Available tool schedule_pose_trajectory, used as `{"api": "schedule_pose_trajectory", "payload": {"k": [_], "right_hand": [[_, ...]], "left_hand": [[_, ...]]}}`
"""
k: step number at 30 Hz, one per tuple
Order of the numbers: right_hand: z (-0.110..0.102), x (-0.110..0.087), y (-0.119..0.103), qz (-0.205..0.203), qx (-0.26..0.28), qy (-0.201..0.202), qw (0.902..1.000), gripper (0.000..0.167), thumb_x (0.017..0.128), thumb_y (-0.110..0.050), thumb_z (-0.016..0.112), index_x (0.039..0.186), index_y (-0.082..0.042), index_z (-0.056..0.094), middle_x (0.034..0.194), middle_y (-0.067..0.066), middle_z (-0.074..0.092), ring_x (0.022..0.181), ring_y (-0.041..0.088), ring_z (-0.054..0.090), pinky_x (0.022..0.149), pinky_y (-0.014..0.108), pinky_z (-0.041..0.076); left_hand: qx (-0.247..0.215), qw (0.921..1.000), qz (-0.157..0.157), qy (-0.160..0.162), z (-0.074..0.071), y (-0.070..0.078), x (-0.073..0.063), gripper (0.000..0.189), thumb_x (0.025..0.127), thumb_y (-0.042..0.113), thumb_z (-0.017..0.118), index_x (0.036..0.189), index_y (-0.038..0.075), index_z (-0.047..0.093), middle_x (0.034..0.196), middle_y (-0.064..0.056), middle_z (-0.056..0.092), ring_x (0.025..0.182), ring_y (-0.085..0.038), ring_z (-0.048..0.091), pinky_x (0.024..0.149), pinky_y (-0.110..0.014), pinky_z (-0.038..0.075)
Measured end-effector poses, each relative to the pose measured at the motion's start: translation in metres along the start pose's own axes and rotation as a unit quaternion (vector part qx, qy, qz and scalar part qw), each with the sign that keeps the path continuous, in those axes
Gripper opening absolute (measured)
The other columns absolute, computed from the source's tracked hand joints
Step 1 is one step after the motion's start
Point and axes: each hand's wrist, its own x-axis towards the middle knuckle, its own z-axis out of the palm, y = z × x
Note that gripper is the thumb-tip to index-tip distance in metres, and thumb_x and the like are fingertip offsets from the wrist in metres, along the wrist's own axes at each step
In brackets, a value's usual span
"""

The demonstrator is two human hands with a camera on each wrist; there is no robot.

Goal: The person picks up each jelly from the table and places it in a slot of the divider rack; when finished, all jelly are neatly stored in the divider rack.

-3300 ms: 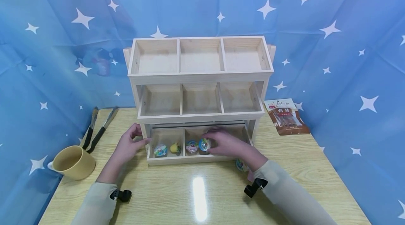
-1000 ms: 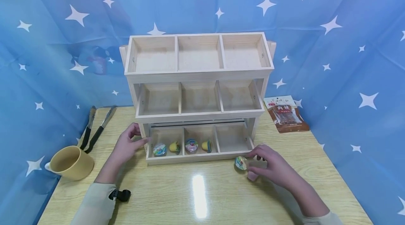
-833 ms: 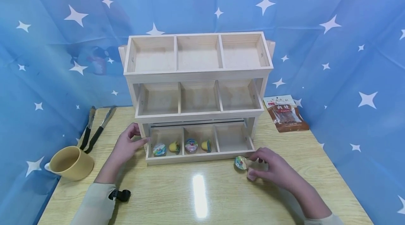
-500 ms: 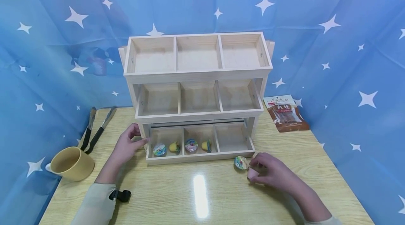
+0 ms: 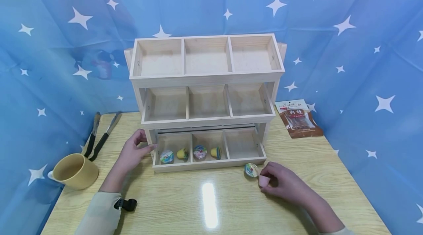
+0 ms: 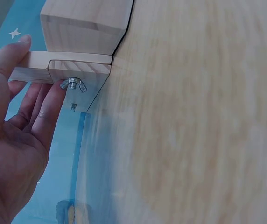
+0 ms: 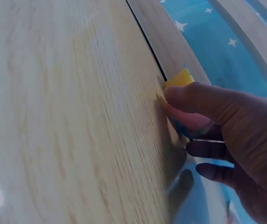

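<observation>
A three-tier wooden rack [image 5: 208,80] stands at the table's back, each tier split into three compartments. My left hand [image 5: 133,150] holds its lower left side; the left wrist view shows thumb and fingers on either side of the wood, beside a wing nut [image 6: 73,84]. In front of the bottom tier's right end, my right hand [image 5: 285,183] pinches a pink jelly cup [image 5: 263,180] at table level. A yellow jelly cup [image 5: 252,170] lies beside it, lid showing. The bottom tier's left compartment has two jelly cups [image 5: 166,156], and its middle compartment two more [image 5: 199,152].
A yellow mug [image 5: 76,171] stands at the left, with two black-handled utensils [image 5: 100,141] lying behind it. A brown snack packet [image 5: 300,119] lies right of the rack. Blue star-patterned cloth [image 5: 347,62] surrounds the table [image 5: 172,205].
My right hand has left a jelly cup in the bottom tier's middle compartment, moved out to the right and taken hold of the pink cup. The left hand stays put on the rack.
</observation>
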Motion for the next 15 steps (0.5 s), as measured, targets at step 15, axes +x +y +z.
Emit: {"api": "schedule_pose_trajectory", "payload": {"k": [15], "right_hand": [[-0.019,-0.006,-0.001,0.017,0.023,0.031,0.9991,0.047,0.08,0.0,0.093,0.114,-0.026,0.072,0.104,-0.017,0.064,0.091,0.006,0.062,0.077,0.03,0.058]], "left_hand": [[-0.005,1.0,0.004,0.001,0.001,0.001,0.0,0.04,0.101,0.017,0.085,0.131,0.004,0.062,0.123,-0.018,0.068,0.12,-0.03,0.06,0.111,-0.063,0.042]]}}
